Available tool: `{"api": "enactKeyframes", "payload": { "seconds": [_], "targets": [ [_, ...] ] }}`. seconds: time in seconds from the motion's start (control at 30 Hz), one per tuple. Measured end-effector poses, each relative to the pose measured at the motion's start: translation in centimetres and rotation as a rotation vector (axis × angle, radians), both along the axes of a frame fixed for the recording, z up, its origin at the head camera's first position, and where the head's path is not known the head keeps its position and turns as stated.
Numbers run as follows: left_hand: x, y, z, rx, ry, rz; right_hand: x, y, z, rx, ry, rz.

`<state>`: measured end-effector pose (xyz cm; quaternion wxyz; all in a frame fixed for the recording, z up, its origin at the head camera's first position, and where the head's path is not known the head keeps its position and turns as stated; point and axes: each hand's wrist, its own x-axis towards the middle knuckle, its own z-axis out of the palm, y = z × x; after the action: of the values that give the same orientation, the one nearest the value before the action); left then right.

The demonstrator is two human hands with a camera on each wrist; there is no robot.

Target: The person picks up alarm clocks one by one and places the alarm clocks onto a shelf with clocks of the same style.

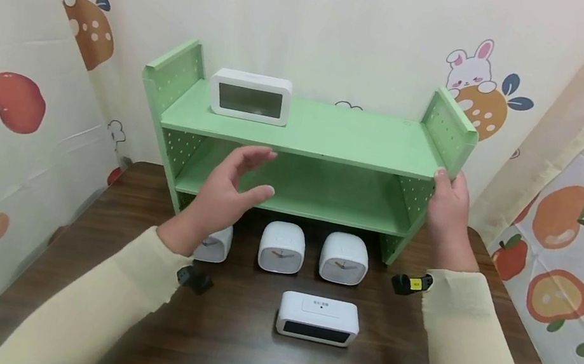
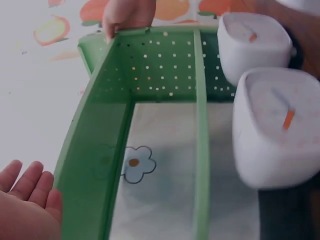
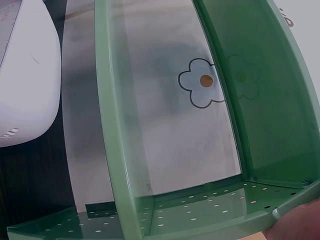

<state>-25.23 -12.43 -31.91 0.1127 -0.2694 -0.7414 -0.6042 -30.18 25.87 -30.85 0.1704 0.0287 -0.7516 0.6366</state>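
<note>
A green two-tier shelf [image 1: 298, 147] with perforated side panels stands on the table. My right hand [image 1: 447, 208] grips the front edge of its right panel, thumb in front; part of that hand [image 3: 300, 222] shows in the right wrist view. My left hand [image 1: 223, 193] hovers before the shelf's left half, thumb apart from the loosely bent fingers, holding nothing. In the left wrist view its fingers [image 2: 37, 187] are beside the upper board. On the top board, at left, stands a white digital clock [image 1: 251, 96] with a dark screen.
Three small white dial clocks stand along the shelf's front: a left one [image 1: 214, 245] partly behind my left hand, a middle one [image 1: 282, 248] and a right one [image 1: 344, 259]. A second white digital clock [image 1: 318, 319] lies nearer on the brown table [image 1: 217, 350]. Printed curtains surround it.
</note>
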Motion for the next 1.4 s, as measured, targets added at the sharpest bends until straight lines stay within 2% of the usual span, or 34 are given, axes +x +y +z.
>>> {"api": "enactKeyframes", "payload": {
  "seconds": [0.13, 0.3, 0.47, 0.57, 0.73, 0.9, 1.27, 1.4],
  "targets": [
    [1.0, 0.3, -1.9, 0.054, -0.028, -0.008, 0.0, -0.2, 0.0, 0.002, 0.002, 0.005],
    [2.0, 0.8, -4.1, 0.037, -0.080, -0.011, 0.1, -0.1, -0.1, 0.020, -0.015, -0.016],
    [2.6, 1.4, -5.6, -0.028, -0.146, -0.007, 0.0, 0.1, -0.1, 0.027, -0.008, -0.010],
    [2.9, 1.8, -6.4, -0.097, -0.187, -0.004, 0.0, 0.1, -0.1, 0.030, -0.004, -0.009],
    [3.3, 2.4, -8.1, -0.199, -0.217, -0.029, 0.1, 0.1, 0.0, 0.039, -0.006, -0.023],
    [4.0, 3.2, -9.5, -0.242, -0.249, -0.077, 0.1, 0.0, 0.0, 0.028, -0.003, -0.024],
    [5.9, 4.8, -11.9, -0.325, -0.301, -0.212, 0.1, -0.2, -0.1, 0.031, -0.007, -0.029],
    [6.3, 5.4, -13.5, -0.348, -0.355, -0.235, 0.1, -0.1, 0.0, 0.017, -0.008, -0.030]
  ]
}}
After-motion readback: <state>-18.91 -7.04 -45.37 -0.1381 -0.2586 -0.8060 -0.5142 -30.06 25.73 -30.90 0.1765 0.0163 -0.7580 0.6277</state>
